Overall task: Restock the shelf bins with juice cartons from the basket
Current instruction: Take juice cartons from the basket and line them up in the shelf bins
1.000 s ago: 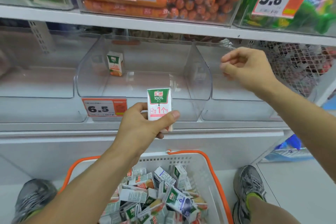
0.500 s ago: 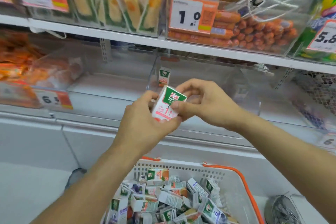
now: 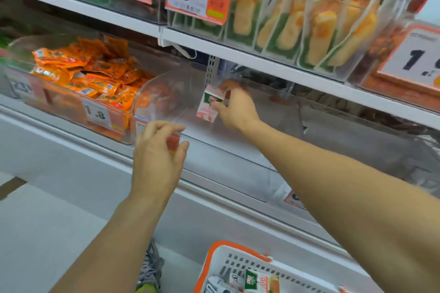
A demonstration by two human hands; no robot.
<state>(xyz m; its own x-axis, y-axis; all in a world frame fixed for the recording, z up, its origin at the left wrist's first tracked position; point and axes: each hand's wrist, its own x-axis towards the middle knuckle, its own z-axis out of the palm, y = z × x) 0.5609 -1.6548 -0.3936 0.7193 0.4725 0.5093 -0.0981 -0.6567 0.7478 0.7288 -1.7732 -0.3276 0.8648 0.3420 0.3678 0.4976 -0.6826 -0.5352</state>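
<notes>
Right hand (image 3: 234, 112) pinches juice carton (image 3: 210, 106) over clear bin (image 3: 166, 93), left hand (image 3: 157, 150) loose; tilted release could topple it

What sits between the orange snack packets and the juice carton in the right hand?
Head view: only the clear bin's curved side wall, separating the orange snack packets from the juice carton the right hand grips.

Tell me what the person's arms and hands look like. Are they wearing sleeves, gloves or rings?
Both arms are bare as far as the picture shows them, with no sleeve in view. The left hand and the right hand wear no gloves, and no ring, watch or bracelet shows on the sides that face the camera. The picture is a little blurred, so small marks cannot be told.
</notes>
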